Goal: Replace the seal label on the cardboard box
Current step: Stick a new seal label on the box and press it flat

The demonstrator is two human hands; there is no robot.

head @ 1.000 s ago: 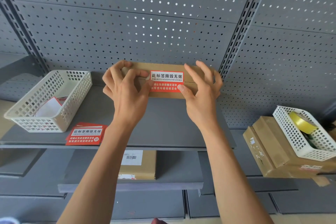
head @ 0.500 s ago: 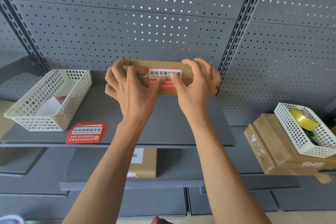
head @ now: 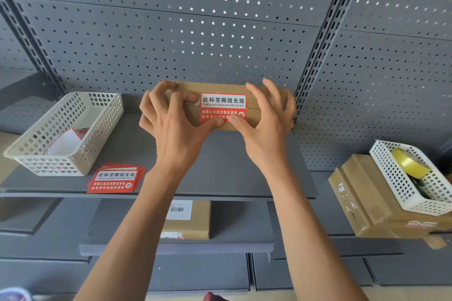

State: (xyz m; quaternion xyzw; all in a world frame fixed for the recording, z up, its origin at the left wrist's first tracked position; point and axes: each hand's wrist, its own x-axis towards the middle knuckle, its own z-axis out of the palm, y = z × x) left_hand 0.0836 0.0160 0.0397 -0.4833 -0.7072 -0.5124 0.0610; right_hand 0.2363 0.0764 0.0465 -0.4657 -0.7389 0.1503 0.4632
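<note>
Pressing on the seal label (head: 223, 106) across the flap seam of the cardboard box (head: 220, 88), far centre of the shelf (head: 220, 166). Left hand (head: 171, 124) and right hand (head: 264, 127) splayed open, fingertips and thumbs resting on box and label, gripping nothing. Label looks thin, flexible, likely tears easily; best lifted from a corner. Box looks light, stiff; hold by its ends. Left basket (head: 63, 134) holds paper scraps; spare labels (head: 115, 178) lie just near it. Right basket (head: 415, 178) holds a yellow tape roll (head: 408, 162), sitting on another carton (head: 371, 200).
</note>
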